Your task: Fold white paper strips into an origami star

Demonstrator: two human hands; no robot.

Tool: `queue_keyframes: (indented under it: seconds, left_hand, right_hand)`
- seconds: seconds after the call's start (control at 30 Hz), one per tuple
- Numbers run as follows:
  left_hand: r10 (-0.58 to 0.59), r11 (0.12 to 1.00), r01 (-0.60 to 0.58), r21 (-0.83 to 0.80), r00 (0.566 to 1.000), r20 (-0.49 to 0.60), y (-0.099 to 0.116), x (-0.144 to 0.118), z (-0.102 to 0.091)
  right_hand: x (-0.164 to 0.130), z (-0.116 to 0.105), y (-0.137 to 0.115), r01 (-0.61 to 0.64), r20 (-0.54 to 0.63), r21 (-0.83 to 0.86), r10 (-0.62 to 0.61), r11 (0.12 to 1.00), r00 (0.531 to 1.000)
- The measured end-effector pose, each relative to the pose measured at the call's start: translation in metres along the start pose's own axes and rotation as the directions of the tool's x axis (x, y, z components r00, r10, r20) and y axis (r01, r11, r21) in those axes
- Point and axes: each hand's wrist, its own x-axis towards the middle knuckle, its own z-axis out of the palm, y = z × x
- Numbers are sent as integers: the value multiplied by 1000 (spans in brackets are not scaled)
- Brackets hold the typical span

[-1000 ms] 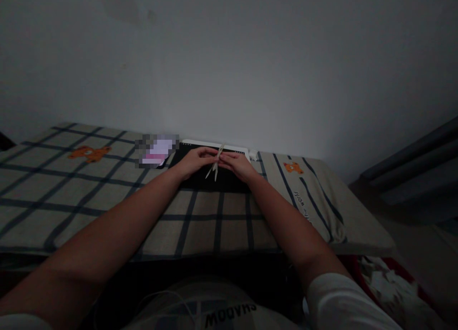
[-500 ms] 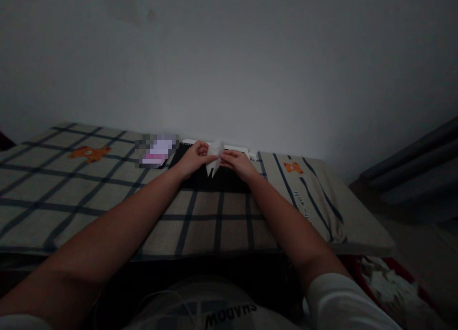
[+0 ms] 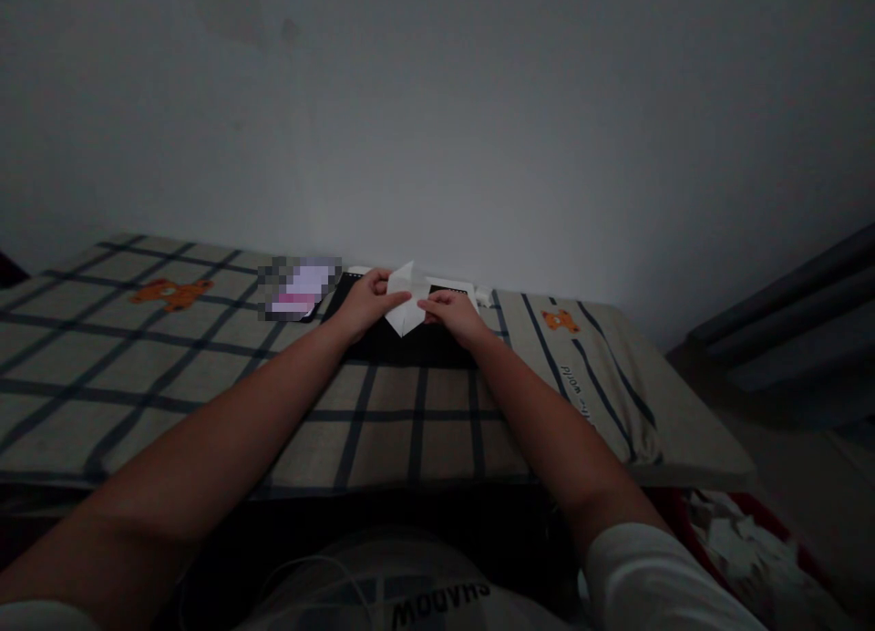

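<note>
Paper [image 3: 406,307], white and folded, is pinched at its sides by the left hand [image 3: 365,303] and right hand [image 3: 455,314], fingers closed on it, above a black mat [image 3: 416,348] on the bench [image 3: 205,376].

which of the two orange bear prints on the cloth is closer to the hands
The small orange bear print, just beyond the right hand; the bigger one lies far left.

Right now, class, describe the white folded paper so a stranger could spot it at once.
On the checked cloth, find the black mat by the wall. Above it, the left hand and right hand pinch the folded paper, the only white, pointed shape there.
</note>
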Motion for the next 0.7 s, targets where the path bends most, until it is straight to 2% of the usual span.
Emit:
queue_keyframes:
  seconds: [0.1, 0.23, 0.33, 0.47, 0.7]
  left_hand:
    - [-25, 999, 24, 38, 999, 27, -1, 0, -1]
    - [-60, 995, 56, 80, 997, 48, 0, 0, -3]
    - [-76, 993, 69, 92, 994, 75, 2, -1, -3]
    - [-62, 991, 53, 119, 995, 74, 2, -2, -2]
    - [-24, 987, 7, 158, 994, 105, 2, -3, -2]
  right_hand:
    - [1, -1, 0, 0, -17, 8, 0, 1000, 1000]
    - [-1, 0, -3, -6, 16, 40, 6, 999, 1000]
    - [-1, -1, -4, 31, -8, 23, -31, 999, 1000]
    - [2, -4, 0, 86, -48, -43, -88, 995, 995]
    - [5, -7, 1, 110, -36, -17, -110, 994, 993]
